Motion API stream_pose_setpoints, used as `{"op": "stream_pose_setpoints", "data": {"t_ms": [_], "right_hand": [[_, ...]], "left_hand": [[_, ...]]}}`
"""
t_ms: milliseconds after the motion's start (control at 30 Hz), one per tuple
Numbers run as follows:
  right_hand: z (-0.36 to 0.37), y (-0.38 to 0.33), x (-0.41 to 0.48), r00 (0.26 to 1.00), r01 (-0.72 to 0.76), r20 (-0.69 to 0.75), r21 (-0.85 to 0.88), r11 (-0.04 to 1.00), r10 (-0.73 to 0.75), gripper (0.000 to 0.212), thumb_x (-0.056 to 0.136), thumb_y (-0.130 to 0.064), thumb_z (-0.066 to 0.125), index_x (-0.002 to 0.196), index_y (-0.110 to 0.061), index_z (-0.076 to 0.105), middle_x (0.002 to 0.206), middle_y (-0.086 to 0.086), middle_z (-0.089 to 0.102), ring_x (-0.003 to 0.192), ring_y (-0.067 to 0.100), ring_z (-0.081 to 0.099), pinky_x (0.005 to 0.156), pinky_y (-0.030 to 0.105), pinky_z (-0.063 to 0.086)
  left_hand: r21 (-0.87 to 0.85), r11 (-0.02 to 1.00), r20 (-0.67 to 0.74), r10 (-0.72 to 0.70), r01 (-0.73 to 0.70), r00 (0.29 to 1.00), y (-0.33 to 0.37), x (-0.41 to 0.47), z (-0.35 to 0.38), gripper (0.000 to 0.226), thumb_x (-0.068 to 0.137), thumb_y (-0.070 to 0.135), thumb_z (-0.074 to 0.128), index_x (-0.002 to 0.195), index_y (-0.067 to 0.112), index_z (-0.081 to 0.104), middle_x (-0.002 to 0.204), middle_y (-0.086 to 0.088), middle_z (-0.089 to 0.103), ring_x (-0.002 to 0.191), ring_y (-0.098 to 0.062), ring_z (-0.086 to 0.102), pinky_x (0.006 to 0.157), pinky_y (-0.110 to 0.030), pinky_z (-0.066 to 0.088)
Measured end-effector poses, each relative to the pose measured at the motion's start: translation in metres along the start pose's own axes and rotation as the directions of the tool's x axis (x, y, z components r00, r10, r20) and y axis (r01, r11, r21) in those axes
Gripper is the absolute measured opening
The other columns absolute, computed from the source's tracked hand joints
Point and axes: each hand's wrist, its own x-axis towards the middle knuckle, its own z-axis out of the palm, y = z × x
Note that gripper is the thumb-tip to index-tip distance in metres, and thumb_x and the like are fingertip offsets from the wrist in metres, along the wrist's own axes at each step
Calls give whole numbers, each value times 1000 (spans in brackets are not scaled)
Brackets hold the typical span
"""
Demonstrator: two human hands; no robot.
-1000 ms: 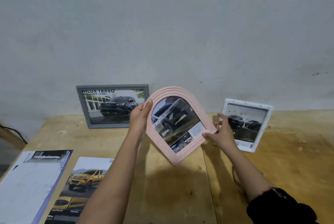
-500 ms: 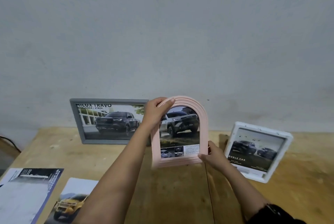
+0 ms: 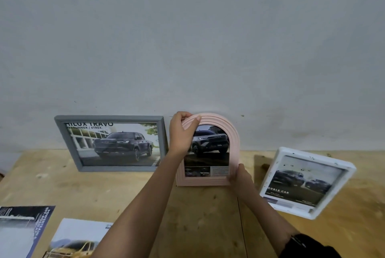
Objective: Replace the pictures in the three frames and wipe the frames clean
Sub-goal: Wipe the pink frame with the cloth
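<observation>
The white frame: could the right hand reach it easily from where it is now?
Probably yes. The right hand grips the pink frame low down; only bare table lies between it and the white frame, once it lets go.

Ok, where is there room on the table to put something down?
Bare wood lies between the grey frame and the brochures, and on the right in front of the white frame. The back edge is crowded: three frames, and the left hand and right hand hold the pink frame.
</observation>
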Motion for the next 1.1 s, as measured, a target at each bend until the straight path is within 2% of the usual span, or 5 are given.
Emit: {"op": "stream_pose_setpoints", "data": {"t_ms": [333, 433, 733, 933, 1100], "right_hand": [[18, 1, 15, 996, 38, -74, -54, 998, -42, 12, 90, -8, 49, 101, -7, 44, 100, 6, 43, 79, 11, 43, 61, 17, 36], [24, 3, 10, 991, 12, -132, -78, 997, -23, 7, 89, -11, 46, 92, -14, 41, 94, 3, 46, 92, 23, 46, 70, 32, 42], [31, -3, 5, 985, -91, -130, 151, 984, 111, 16, 93, -9, 44, 108, -2, 45, 105, 11, 42, 88, 23, 45, 73, 32, 40], [31, 9, -19, 984, 4, -177, 214, 977, 35, 24, 94, -20, 49, 115, -9, 49, 113, 5, 45, 95, 16, 48, 78, 26, 40], [20, 37, -69, 933, 62, -353, 340, 938, 66, 10, 89, -10, 55, 96, -17, 57, 98, -1, 54, 90, 16, 55, 72, 26, 47]], "left_hand": [[186, 960, -88, 228, -209, 970, -27, -2, -3, 21, 92, 21, 59, 110, 13, 63, 102, 4, 46, 100, -12, 49, 90, -27, 43], [208, 953, -97, 245, -221, 965, -26, -3, -3, 26, 92, 20, 58, 116, 12, 57, 104, 5, 48, 101, -13, 49, 89, -23, 42], [306, 932, -77, 225, -192, 971, -29, 0, -2, 22, 93, 21, 55, 113, 13, 60, 107, 5, 43, 108, -14, 44, 94, -28, 40], [374, 918, -143, 200, -134, 969, -3, -20, 0, 24, 95, 24, 50, 117, 20, 56, 111, 14, 35, 111, -5, 37, 93, -19, 36], [238, 949, 86, 190, -206, 978, 18, -53, 34, 23, 98, 26, 43, 115, 17, 56, 109, 7, 48, 102, -4, 48, 87, -11, 36]]}}
